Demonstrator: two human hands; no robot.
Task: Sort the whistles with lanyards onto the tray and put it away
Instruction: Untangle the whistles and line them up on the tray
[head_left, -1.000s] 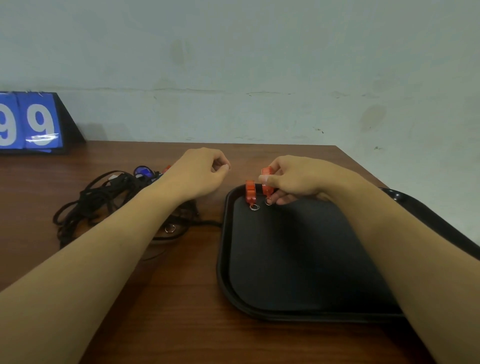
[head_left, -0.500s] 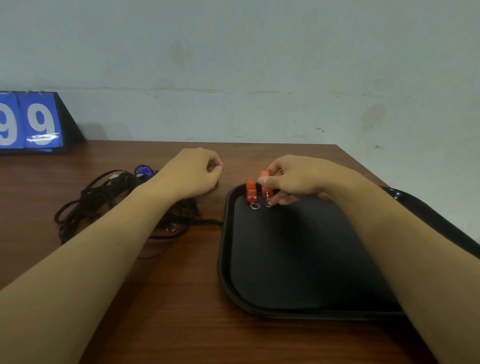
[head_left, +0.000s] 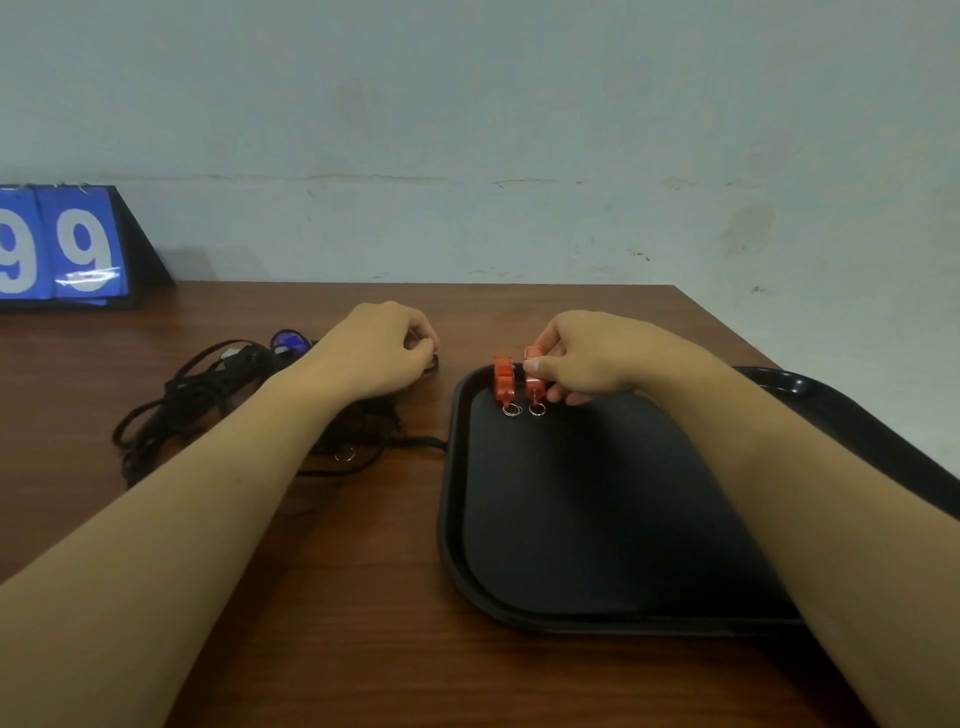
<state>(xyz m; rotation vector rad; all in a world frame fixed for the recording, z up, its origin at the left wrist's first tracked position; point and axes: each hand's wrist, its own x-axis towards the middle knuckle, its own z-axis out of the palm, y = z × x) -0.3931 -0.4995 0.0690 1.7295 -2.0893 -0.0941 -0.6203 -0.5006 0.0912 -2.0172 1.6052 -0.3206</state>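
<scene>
At the far left corner of the black tray (head_left: 597, 519), the right hand (head_left: 597, 358) pinched an orange whistle (head_left: 533, 382) between thumb and curled fingers, with its metal ring touching the tray floor. A second orange whistle (head_left: 503, 379) lay just beside it, on the left, leaning on the tray rim. To do this step well, I think the hand should lower the whistle flat and parallel to its neighbour, then let go gently so the ring does not roll it out of the row.

The left hand (head_left: 379, 353) rested on the table (head_left: 363, 649) near the pile of black lanyards (head_left: 208, 405). Its fingers were curled, and something thin and dark was at the fingertips, but I could not tell if it was really held. A blue whistle (head_left: 288, 340) showed in the pile, so a good part of the sorting was not yet done.

The table was dark brown wood. It stood against a pale, stained wall (head_left: 519, 130). A blue flip scoreboard (head_left: 62, 249) showing 9 and 9 stood at the far left.
</scene>
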